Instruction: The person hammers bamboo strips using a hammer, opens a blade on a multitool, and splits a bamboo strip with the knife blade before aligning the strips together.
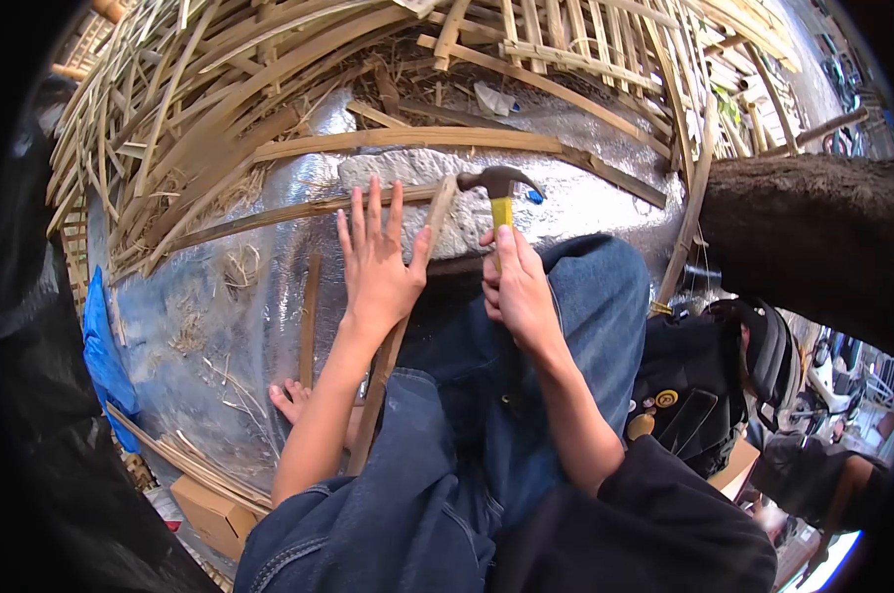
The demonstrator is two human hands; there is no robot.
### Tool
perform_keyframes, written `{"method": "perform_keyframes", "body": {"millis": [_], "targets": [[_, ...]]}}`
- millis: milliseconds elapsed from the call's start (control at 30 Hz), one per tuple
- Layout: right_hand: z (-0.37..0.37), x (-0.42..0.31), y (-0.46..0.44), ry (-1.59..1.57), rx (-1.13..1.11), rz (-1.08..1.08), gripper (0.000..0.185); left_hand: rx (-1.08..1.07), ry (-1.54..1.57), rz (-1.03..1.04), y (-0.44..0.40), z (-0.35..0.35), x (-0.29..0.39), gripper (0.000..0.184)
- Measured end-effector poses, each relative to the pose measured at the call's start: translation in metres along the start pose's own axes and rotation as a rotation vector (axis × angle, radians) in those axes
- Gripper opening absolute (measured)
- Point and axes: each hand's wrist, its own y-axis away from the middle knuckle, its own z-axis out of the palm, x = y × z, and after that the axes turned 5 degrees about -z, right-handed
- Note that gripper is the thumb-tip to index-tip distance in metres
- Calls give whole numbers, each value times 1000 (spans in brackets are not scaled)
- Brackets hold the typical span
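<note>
My right hand [516, 287] is closed around the yellow handle of a claw hammer [500, 182], its dark head close to the upper end of an upright wooden strip [439, 210]. My left hand [380, 272] lies flat with fingers spread, pressing over a long horizontal wooden strip [289, 214] and against the upright one. The two strips cross on top of a rough pale concrete block [398, 164]. Running down past my left wrist, the upright strip reaches between my legs. Any nail at the crossing is too small to make out.
Split bamboo strips [240, 99] are piled along the far side. Silvery plastic sheeting [185, 316] covers the ground. A thick log [803, 237] and a black bag [684, 381] lie right; a cardboard box [210, 514] and blue tarp [101, 346] lie left. Bare toes [289, 400] show beside my left forearm.
</note>
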Motion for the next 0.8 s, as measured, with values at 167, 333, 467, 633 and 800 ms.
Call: {"method": "perform_keyframes", "body": {"millis": [167, 333, 467, 633, 800], "targets": [[0, 15, -11, 271, -20, -125, 33, -44, -122, 0, 0, -1, 3, 57], [10, 5, -2, -61, 59, -55, 31, -26, -76, -4, 0, 2, 1, 59], [11, 14, -13, 262, -1, -115, 32, -23, -80, -6, 0, 5, 0, 59], [24, 2, 6, 3, 176, -136, 33, -7, -73, -3, 1, 7, -3, 60], [29, 17, 3, 161, 109, -170, 33, 5, -51, 7, 2, 7, -3, 60]]}}
